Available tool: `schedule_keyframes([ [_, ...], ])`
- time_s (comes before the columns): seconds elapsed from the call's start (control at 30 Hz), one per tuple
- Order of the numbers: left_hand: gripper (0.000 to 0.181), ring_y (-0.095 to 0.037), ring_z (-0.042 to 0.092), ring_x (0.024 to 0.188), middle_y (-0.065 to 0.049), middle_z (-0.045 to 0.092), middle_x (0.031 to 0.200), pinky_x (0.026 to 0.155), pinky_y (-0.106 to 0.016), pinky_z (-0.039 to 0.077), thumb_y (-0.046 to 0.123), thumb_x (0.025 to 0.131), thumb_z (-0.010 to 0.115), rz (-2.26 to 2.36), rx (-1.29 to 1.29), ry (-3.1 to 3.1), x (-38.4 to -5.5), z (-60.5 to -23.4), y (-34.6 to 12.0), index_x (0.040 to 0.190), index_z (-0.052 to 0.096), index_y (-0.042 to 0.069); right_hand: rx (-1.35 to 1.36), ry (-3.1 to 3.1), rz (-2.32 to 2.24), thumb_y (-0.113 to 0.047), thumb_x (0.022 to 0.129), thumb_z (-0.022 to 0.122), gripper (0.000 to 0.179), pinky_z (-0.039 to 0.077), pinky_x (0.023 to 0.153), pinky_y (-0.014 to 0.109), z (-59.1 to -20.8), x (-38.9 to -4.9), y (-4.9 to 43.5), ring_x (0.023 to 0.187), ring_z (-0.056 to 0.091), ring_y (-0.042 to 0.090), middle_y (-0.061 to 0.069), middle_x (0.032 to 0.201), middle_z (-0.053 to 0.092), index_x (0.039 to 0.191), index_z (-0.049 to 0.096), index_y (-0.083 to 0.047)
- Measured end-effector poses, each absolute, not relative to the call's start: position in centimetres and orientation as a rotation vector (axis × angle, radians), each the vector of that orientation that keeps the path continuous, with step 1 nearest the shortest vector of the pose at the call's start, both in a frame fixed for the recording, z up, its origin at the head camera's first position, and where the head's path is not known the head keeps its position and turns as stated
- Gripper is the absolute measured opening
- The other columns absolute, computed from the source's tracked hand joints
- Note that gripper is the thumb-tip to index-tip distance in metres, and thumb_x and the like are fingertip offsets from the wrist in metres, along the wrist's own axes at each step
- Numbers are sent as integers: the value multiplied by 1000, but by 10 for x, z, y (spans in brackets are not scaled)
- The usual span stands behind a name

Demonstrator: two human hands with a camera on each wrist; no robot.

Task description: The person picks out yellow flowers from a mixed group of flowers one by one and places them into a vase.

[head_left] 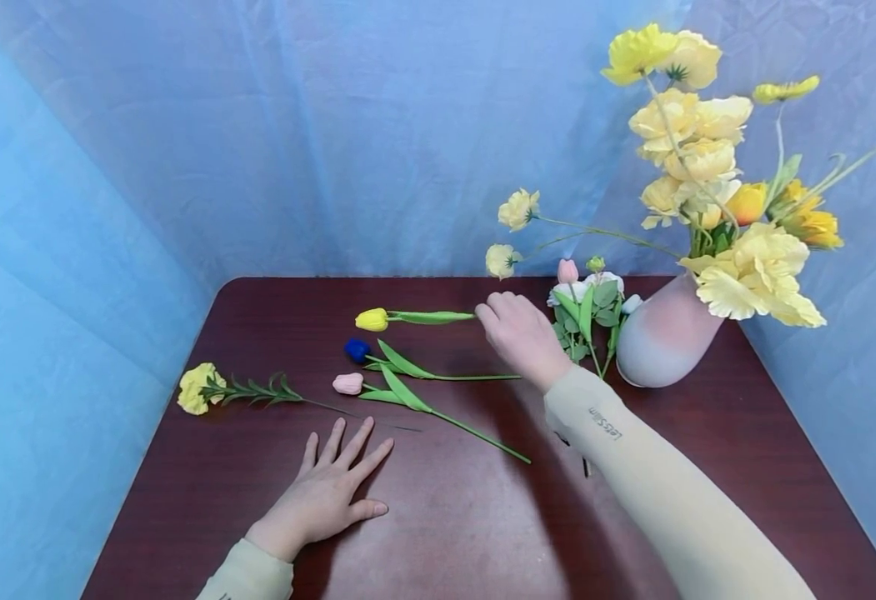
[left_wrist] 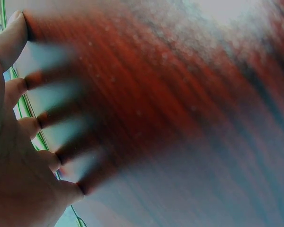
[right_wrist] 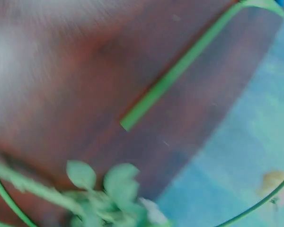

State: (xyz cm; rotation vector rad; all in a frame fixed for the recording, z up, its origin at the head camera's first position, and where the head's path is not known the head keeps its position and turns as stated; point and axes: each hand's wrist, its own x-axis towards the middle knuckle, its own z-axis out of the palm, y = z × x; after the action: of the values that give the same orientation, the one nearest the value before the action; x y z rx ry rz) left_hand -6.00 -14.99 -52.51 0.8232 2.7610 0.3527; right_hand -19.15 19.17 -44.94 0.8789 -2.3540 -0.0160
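My right hand [head_left: 522,335], fingers curled, grips the stem end of a yellow tulip [head_left: 372,320] that points left. Most of that grip is hidden under the back of the hand. My left hand [head_left: 323,493] rests flat on the table with its fingers spread, and the left wrist view shows the same hand [left_wrist: 23,142]. Just beyond its fingertips lies a yellow carnation-like flower [head_left: 196,388] on a thin stem. A blue tulip [head_left: 357,350] and a pale pink tulip [head_left: 347,383] lie between the hands; in the right wrist view a green stem [right_wrist: 180,66] crosses the tabletop.
A pink-and-grey vase [head_left: 663,337] full of yellow flowers stands at the right, with two pale blooms [head_left: 518,209] reaching out leftward. Beside it lies a bunch with a pink tulip [head_left: 568,271] and leaves. Blue curtains [head_left: 377,150] enclose the dark wooden table [head_left: 453,533].
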Motion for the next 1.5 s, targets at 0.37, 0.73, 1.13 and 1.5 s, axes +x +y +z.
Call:
schedule_keyframes([
  [0.37,81,-50,12,154,-9,18,171,114,-76,12,62,91,65,342,839,2770,-60,-526,-150,160,36,31,857,-2044,24,14,97,39,22,47,67,48,-372,-164,222,74,53,37,18,87,55,99,60,8],
  [0.73,81,-51,14,153,-10,20,170,114,-77,14,62,90,66,345,848,2785,-60,-525,-151,159,38,30,710,-1853,89,10,94,57,11,48,67,53,-338,-135,246,74,57,43,20,85,61,97,66,6],
  [1.13,82,-51,14,153,-9,20,171,114,-76,14,62,90,66,353,843,2792,-57,-526,-149,159,38,30,571,-1787,182,12,91,53,15,45,64,57,-331,-125,266,72,55,47,23,83,60,96,66,6],
  [1.5,83,-50,13,154,-9,19,171,114,-76,14,63,90,66,345,828,2799,-52,-527,-145,160,37,30,303,-1843,311,3,97,53,15,47,76,60,-325,-120,295,83,56,50,27,88,62,99,68,7],
])
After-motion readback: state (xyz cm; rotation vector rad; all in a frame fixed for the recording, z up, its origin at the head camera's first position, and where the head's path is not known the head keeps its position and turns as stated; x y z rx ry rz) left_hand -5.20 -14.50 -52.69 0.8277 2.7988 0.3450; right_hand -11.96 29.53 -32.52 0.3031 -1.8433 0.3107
